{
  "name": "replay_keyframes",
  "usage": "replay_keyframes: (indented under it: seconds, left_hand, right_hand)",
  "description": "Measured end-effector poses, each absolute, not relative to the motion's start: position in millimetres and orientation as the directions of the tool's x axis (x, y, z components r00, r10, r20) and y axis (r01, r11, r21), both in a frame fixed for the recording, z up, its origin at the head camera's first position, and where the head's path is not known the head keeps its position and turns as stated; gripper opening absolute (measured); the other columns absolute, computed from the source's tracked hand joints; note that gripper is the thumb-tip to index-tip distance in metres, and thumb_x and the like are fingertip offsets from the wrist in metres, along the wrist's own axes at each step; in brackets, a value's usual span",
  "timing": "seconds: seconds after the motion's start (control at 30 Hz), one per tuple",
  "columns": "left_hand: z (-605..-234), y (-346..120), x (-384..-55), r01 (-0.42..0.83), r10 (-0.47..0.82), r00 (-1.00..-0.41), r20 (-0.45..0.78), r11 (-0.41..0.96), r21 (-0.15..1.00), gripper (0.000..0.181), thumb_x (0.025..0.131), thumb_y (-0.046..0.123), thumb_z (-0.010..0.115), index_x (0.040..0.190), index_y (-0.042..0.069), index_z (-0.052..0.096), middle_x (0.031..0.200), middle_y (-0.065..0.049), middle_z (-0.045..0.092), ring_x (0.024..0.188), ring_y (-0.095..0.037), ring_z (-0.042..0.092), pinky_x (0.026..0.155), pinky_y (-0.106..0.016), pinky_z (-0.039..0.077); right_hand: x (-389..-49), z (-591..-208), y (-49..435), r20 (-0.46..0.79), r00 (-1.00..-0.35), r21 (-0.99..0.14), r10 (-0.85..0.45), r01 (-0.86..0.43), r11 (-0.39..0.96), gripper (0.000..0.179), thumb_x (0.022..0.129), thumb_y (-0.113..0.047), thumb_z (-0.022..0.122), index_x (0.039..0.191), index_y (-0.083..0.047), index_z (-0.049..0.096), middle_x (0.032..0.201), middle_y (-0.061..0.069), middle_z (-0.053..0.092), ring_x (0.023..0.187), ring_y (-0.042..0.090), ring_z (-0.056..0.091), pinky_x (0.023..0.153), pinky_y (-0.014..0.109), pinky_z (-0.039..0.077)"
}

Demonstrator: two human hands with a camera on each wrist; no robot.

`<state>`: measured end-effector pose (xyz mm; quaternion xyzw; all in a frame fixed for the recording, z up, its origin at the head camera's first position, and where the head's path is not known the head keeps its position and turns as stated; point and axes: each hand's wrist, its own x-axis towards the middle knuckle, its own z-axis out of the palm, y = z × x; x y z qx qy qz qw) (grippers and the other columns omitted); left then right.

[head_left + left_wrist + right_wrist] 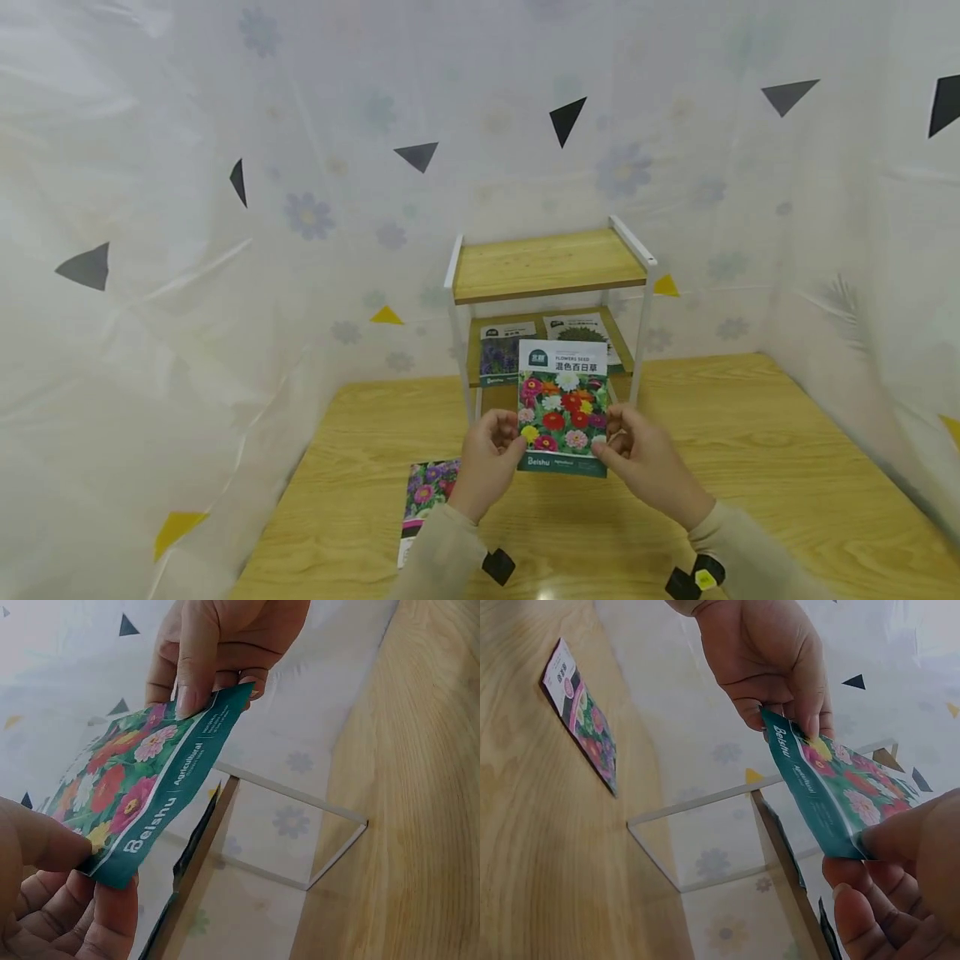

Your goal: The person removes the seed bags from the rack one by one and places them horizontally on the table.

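One flower-seed packet (562,408) is held on the near side of the shelf rack (551,265), left hand (487,460) and right hand (649,467) pinching its lower side edges, thumbs in front, likely so its print shows.

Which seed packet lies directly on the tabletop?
The magenta-striped packet, partly behind the left sleeve; another packet is held up, and two packets are shelved.

"Beishu" and "FLOWERS SEED" in plain print
I can read "FLOWERS SEED" and "混色百日草" across the top of the held packet (562,408), "Beishu" and "Agricultural" on its green foot. The left shelf packet (501,357) also says "Beishu"; the lettering on the right shelf packet (581,331) and the desk packet (426,492) is too small for me.
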<state>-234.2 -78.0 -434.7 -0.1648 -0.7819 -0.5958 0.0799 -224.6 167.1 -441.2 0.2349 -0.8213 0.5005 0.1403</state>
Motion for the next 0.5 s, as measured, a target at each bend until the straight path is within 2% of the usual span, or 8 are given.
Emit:
replay_keyframes:
  seconds: [0.23, 0.5]
  left_hand:
    - [-456, -87, -231, 0.314, 0.154, -0.947, 0.282, 0.257, 0.914, 0.016, 0.095, 0.024, 0.063, 0.097, 0.009, 0.059, 0.086, -0.002, 0.059, 0.075, -0.015, 0.056, 0.068, -0.028, 0.048]
    - [-472, -98, -227, 0.263, 0.132, -0.964, 0.231, 0.368, 0.892, 0.016, 0.093, 0.025, 0.066, 0.09, 0.011, 0.06, 0.081, 0.001, 0.058, 0.07, -0.013, 0.054, 0.064, -0.027, 0.048]
  right_hand:
    - [-219, -457, 160, 0.346, -0.864, -0.802, -0.364, -0.475, 0.364, 0.032, 0.091, -0.011, 0.068, 0.115, -0.003, 0.049, 0.094, 0.008, 0.052, 0.071, 0.01, 0.063, 0.058, 0.027, 0.052]
    - [-218, -474, 152, 0.225, -0.887, -0.859, -0.403, -0.376, 0.347, 0.03, 0.092, -0.016, 0.067, 0.111, -0.003, 0.048, 0.093, 0.01, 0.053, 0.073, 0.015, 0.064, 0.059, 0.029, 0.053]
